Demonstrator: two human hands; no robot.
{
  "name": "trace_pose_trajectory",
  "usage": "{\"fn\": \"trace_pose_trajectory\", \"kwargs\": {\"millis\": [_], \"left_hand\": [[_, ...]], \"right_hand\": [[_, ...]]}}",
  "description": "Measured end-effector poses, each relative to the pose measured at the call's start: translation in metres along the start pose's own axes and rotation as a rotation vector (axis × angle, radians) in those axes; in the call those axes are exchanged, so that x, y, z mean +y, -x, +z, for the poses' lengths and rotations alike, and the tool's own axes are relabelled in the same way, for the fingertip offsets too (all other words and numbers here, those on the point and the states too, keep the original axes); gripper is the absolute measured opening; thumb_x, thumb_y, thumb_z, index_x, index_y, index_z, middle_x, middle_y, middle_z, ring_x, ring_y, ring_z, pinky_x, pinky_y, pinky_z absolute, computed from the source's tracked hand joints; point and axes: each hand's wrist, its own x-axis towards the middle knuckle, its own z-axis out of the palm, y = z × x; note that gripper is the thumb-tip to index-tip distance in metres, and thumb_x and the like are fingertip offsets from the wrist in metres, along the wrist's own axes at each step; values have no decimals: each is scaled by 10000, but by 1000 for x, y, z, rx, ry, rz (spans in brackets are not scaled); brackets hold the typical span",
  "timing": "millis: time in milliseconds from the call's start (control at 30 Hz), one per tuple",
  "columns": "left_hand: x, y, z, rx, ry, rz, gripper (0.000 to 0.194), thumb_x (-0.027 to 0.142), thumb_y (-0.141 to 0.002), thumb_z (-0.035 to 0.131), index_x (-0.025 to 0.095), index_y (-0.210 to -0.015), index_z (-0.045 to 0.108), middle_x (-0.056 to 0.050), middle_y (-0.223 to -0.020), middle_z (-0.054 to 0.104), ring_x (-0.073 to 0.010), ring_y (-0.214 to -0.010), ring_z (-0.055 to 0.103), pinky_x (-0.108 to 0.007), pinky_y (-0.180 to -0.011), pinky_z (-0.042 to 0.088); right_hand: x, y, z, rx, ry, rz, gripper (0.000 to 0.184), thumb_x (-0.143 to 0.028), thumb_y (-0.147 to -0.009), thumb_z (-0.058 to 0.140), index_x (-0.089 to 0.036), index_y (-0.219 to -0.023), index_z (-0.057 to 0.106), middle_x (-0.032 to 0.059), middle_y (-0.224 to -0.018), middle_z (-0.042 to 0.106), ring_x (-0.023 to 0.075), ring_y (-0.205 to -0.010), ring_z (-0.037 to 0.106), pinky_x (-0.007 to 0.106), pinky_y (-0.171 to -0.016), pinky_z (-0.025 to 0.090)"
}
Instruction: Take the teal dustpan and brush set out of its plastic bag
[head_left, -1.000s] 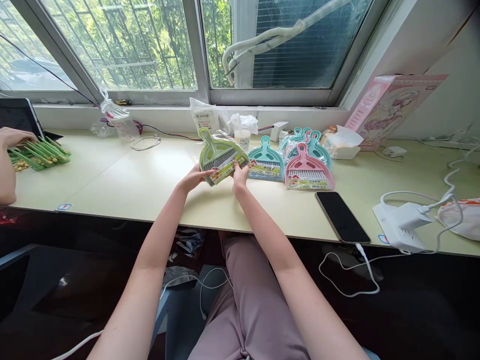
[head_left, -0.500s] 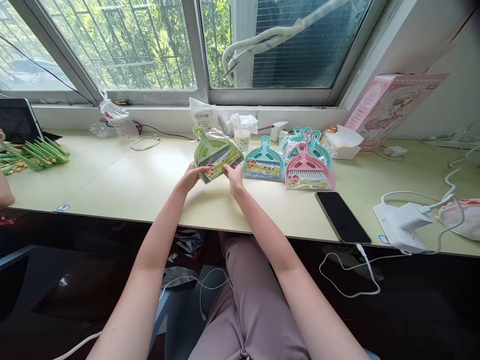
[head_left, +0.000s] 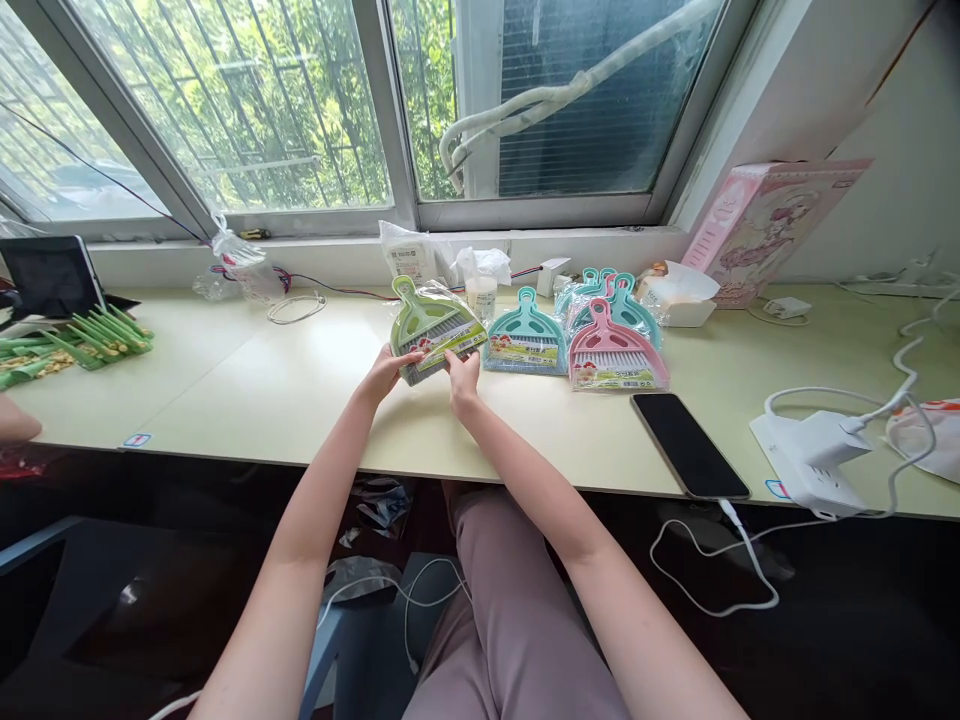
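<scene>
A dustpan-and-brush set in pale lime green (head_left: 429, 322) is held in two bare hands over the middle of a cream table (head_left: 247, 390), just left of several similar sets; it leans, its rounded handle (head_left: 405, 290) pointing far and left, its broad edge facing near and right; the handle has an opening at its tip, and the pan flares below it into a wide fan; a brush with grey bristles lies nested across the front; a yellow-green label (head_left: 450, 342) with small red and white pictures crosses the bristles on a slant, its print too small to read; clear, crinkled plastic wraps the set and catches the window light.

The left hand (head_left: 385, 374) grasps the lower left corner, thumb on the front, the other fingers mostly hidden behind; the right hand (head_left: 463, 378) pinches the lower edge near the label's middle, thumb in front, and how its hidden fingertips sit I cannot tell.

Just right stands a wrapped turquoise set (head_left: 527, 325); farther right, a pink set (head_left: 611, 345) stands in front of more turquoise ones; nearer and right lies a black phone (head_left: 688, 445).
</scene>
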Motion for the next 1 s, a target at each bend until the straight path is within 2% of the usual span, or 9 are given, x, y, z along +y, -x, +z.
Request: {"fn": "trace_pose_trajectory", "kwargs": {"millis": [133,367,467,633,800,900,1000], "left_hand": [[2,2,0,45,-21,-1,586,286,-552,924,126,-1073,708,-119,-1020,769,-318,-998,722,-395,-906,578],[0,-1,-3,119,-17,-35,556,306,-543,914,138,-1029,704,-98,-983,771,-307,-972,729,-381,-861,603],[1,-1,-5,87,-42,-58,571,318,-548,921,139,-1042,697,-105,-981,772,-313,-973,731,-385,-865,605],[3,3,-4,5,-78,-45,654,337,-592,922,149,-1169,678,-123,-1069,767,-329,-1052,720,-404,-934,585],[5,5,2,36,-56,-33,733,344,-586,936,155,-1238,659,-137,-1131,759,-348,-1117,704,-421,-987,571],[5,7,8,13,-14,-30,706,340,-625,922,167,-1257,659,-135,-1182,750,-335,-1134,703,-400,-983,581],[4,12,12,-79,14,-91,653,322,-678,898,174,-1268,662,-141,-1243,730,-320,-1060,737,-400,-952,598]], "right_hand": [[-6,8,5,55,-3,86,378,-203,-715,708,-242,-1029,501,51,-1117,722,188,-1056,690,348,-943,556],[-19,17,9,20,51,160,498,-125,-597,770,-244,-970,463,32,-1030,724,185,-974,697,313,-918,543],[-20,17,8,35,57,176,522,-110,-570,792,-249,-945,455,27,-1027,725,184,-975,694,307,-916,543],[-19,14,6,90,66,166,556,-103,-532,830,-254,-928,469,35,-1030,732,191,-986,694,309,-928,545],[-20,6,7,92,45,158,531,-117,-513,847,-239,-897,501,30,-964,740,205,-952,708,335,-908,560],[-26,-1,6,54,-37,167,506,-106,-511,839,-215,-894,528,16,-879,735,211,-914,717,350,-893,568],[-35,-3,5,44,-148,144,509,-70,-523,811,-202,-936,546,2,-836,736,202,-876,722,345,-871,577]]}}
